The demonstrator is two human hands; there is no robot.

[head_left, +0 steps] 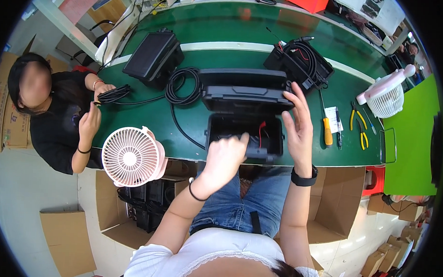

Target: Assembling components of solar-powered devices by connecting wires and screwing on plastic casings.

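Observation:
A black plastic box (271, 149) with its hinged lid (247, 97) raised stands at the table's near edge. Inside it, a short red wire (261, 132) shows. My left hand (224, 159) is over the box's near left part, its fingers curled and slightly blurred; whatever they may hold is hidden. Fingers stretched and apart, my right hand (298, 129) is beside the box, with fingertips at the lid's right edge. From the box's left side a black cable (180, 125) runs to a coil (183, 86) on the table.
A person (54, 113) at left holds a black cable bundle (114, 94). Farther back are a closed black box (155, 57) and an open box with coiled cable (302, 60). A screwdriver (327, 131), pliers (363, 136) and fan (385, 93) lie right; another fan (130, 156) stands left.

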